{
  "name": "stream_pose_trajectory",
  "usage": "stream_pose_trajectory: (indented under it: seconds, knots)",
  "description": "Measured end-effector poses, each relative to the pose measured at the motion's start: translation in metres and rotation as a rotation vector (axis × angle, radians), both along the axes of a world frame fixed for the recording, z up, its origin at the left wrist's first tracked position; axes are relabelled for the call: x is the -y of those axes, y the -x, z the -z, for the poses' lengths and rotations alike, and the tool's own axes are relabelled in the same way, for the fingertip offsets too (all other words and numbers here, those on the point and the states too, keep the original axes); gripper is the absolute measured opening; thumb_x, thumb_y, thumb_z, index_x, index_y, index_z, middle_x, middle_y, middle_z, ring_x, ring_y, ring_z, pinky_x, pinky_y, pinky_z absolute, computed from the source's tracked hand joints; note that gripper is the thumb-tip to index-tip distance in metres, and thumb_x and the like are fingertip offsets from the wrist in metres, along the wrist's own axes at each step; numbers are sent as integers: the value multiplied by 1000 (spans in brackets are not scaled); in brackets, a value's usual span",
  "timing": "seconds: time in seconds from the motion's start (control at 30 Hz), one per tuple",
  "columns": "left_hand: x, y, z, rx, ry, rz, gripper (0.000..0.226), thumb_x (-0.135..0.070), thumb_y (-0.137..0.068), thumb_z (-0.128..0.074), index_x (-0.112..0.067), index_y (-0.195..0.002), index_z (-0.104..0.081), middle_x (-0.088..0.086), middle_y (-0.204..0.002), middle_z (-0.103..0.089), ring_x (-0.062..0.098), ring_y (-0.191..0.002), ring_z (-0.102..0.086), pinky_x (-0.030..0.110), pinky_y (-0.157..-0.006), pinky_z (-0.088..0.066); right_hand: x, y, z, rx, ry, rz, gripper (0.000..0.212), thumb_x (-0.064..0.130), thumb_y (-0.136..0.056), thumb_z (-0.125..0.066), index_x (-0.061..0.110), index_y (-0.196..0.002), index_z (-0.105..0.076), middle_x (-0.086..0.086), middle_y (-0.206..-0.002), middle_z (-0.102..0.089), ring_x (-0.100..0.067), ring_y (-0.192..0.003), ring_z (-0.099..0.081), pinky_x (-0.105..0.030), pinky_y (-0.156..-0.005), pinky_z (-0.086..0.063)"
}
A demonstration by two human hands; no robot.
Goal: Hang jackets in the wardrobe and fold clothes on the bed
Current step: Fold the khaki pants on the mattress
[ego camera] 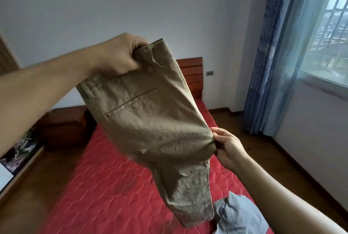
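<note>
A pair of khaki trousers (pixel 150 120) hangs in the air above the bed (pixel 105 177), which has a red quilted cover. My left hand (pixel 118 54) grips the waistband at the top. My right hand (pixel 227 149) pinches the fabric at the crotch, lower and to the right. The legs droop down toward the bed's near end. A crumpled grey-blue garment (pixel 239 215) lies on the bed at the bottom right, partly behind my right forearm.
A dark wooden nightstand (pixel 64 126) stands left of the bed under the white wall. The red-brown headboard (pixel 192 75) shows behind the trousers. Blue curtains (pixel 278 54) and a window (pixel 327 32) are on the right. Wooden floor runs along both sides.
</note>
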State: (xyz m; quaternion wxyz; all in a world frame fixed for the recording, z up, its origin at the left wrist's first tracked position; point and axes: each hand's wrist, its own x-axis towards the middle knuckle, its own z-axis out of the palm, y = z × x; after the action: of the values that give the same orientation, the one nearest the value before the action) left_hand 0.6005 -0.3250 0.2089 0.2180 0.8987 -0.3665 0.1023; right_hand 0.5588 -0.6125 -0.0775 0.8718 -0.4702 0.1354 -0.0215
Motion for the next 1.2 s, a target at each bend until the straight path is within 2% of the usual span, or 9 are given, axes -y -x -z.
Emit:
stream_pose_trajectory:
  seconds: [0.3,0.47,0.63,0.7,0.77,0.97,1.03,1.1,1.2]
  knots:
    - [11,1,-3,31,-7,-99,21,-14,-79,-84,-20,-81,-64,-17,-70,-63,-6,-64,-56,8,-59,-40,2,-13,-2,134,110,-279,31,17,-86,-72,3,-113,-72,-22,-107,-74,-31,-95,-71,-40,-84,-56]
    - [22,1,-11,9,-48,-150,22,-11,-78,-84,-21,-82,-65,-22,-72,-65,-8,-66,-56,12,-62,-43,19,-27,1,142,206,-267,8,-3,-90,-68,5,-90,-70,-15,-83,-67,-21,-75,-65,-28,-69,-55]
    - [47,4,-15,-8,-76,-200,21,-11,-78,-84,-20,-85,-67,-18,-76,-67,-4,-69,-59,17,-65,-45,39,-49,-9,275,813,-352,11,15,-85,-78,23,-83,-73,-1,-93,-67,-20,-92,-61,-26,-75,-50]
    - [57,5,-12,-26,-118,-213,21,-13,-78,-85,-21,-86,-67,-11,-82,-70,3,-74,-63,24,-70,-48,41,-51,-37,333,1002,-469,25,22,-78,-82,31,-98,-71,-3,-122,-58,-22,-116,-54,-33,-93,-50]
    - [68,5,-10,-48,-144,-236,22,-17,-77,-86,-21,-89,-69,-5,-88,-72,11,-85,-68,33,-77,-51,31,-45,-86,462,829,-630,48,16,-83,-83,21,-125,-61,-6,-129,-61,-21,-120,-61,-36,-99,-54]
    - [96,18,-12,-93,-172,-261,23,-14,-78,-85,-20,-94,-70,-10,-89,-72,2,-83,-66,22,-76,-49,10,-63,-167,672,720,-709,27,11,-85,-80,8,-112,-72,-9,-112,-76,-26,-107,-72,-40,-93,-59]
    - [93,25,-22,-74,-153,-293,23,-12,-79,-84,-26,-88,-68,-21,-83,-70,-8,-76,-62,11,-69,-46,24,-70,-140,606,869,-833,11,12,-88,-79,4,-94,-75,-3,-93,-77,-18,-88,-73,-31,-80,-59]
    - [85,30,-33,-39,-133,-337,26,-12,-80,-83,-31,-83,-65,-25,-78,-68,-11,-72,-59,9,-67,-43,38,-75,-94,532,1127,-926,22,13,-86,-78,9,-67,-68,6,-68,-64,-10,-66,-61,-33,-64,-51]
    - [80,36,-40,-40,-142,-366,22,-15,-80,-83,-28,-88,-68,-15,-84,-71,-6,-77,-62,16,-70,-46,50,-84,-38,441,1134,-978,21,24,-81,-80,6,-77,-70,-4,-79,-72,-19,-79,-70,-50,-83,-58]
